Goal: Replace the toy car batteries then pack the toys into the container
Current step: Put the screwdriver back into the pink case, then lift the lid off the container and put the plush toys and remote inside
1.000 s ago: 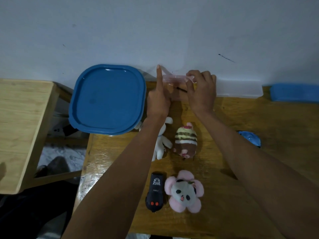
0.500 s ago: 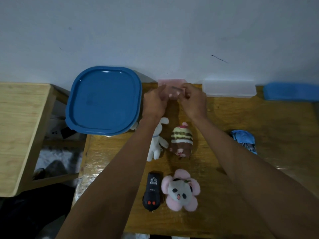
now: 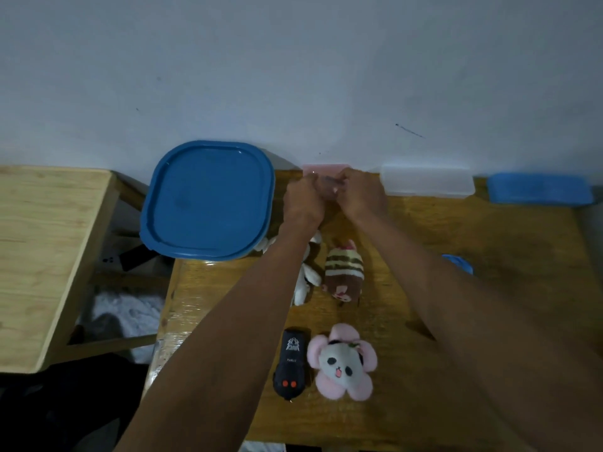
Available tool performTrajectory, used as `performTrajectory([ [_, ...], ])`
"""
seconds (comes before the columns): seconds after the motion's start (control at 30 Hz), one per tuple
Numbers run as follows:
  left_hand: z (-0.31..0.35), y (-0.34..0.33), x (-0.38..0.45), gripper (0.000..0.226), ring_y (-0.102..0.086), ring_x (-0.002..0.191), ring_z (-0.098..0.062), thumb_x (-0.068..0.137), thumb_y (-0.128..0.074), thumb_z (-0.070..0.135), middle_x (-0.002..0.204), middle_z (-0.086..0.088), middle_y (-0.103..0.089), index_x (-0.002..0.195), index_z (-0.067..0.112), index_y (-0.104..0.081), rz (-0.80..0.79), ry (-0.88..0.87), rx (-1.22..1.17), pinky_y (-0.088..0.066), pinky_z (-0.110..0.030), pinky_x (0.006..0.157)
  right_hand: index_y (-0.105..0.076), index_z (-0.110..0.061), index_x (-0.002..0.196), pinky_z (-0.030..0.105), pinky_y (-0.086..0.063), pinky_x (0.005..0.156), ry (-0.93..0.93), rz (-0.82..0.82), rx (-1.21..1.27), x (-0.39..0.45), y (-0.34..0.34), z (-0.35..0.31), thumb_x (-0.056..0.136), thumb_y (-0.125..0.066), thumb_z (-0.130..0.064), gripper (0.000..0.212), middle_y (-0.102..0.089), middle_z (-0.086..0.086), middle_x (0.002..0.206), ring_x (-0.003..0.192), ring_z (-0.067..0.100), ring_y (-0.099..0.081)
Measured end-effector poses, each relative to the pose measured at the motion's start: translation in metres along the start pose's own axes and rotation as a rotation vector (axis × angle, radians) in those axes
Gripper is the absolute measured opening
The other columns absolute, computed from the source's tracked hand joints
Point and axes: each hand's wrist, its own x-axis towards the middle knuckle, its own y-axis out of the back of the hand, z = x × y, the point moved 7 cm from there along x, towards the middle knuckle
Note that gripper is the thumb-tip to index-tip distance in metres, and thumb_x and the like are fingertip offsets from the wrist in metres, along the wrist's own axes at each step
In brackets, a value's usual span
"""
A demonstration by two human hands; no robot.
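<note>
Both hands' grip clamped on pink box (image 3: 323, 169) — toy car (image 3: 291, 367) lettering unreadable

The pink box (image 3: 323, 168) at the wall was largely covered by the left hand (image 3: 301, 203) and right hand (image 3: 360, 199); what the fingers held could not be determined. The left forearm concealed most of the white plush rabbit (image 3: 306, 278). The right forearm hid part of the blue wrapper (image 3: 460, 263).
</note>
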Motion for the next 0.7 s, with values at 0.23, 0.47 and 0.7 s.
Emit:
performTrajectory([
  [0.23, 0.025, 0.069, -0.018, 0.041, -0.061, 0.116, -0.029, 0.097, -0.060, 0.015, 0.132, -0.014, -0.061, 0.139, 0.017, -0.057, 0.113, -0.058, -0.122, -0.052, -0.038, 0.096, -0.070, -0.027, 0.110, 0.033, -0.058, 0.083, -0.082, 0.074, 0.097, -0.017, 0.041, -0.035, 0.095, -0.063, -0.035, 0.019, -0.074, -0.001, 0.111, 0.095, 0.021, -0.069],
  [0.47, -0.032, 0.163, -0.045, 0.034, -0.065, 0.107, -0.029, 0.098, -0.061, 0.026, 0.121, -0.013, -0.069, 0.130, 0.015, -0.064, 0.298, 0.004, -0.145, -0.051, -0.035, 0.081, -0.069, -0.026, 0.110, 0.026, -0.054, 0.070, -0.021, 0.030, 0.207, -0.048, 0.044, -0.107, 0.095, -0.065, -0.026, 0.015, -0.074, 0.001, 0.101, 0.084, 0.020, -0.069],
  [0.7, -0.127, 0.192, -0.062, 0.032, -0.059, 0.113, -0.031, 0.098, -0.061, 0.030, 0.124, -0.014, -0.065, 0.127, 0.019, -0.066, 0.307, 0.125, 0.002, -0.049, -0.041, 0.091, -0.063, -0.025, 0.122, 0.035, -0.055, 0.082, -0.052, -0.031, 0.191, -0.085, -0.002, -0.143, 0.090, -0.069, -0.035, 0.034, -0.068, -0.002, 0.116, 0.103, 0.023, -0.066],
])
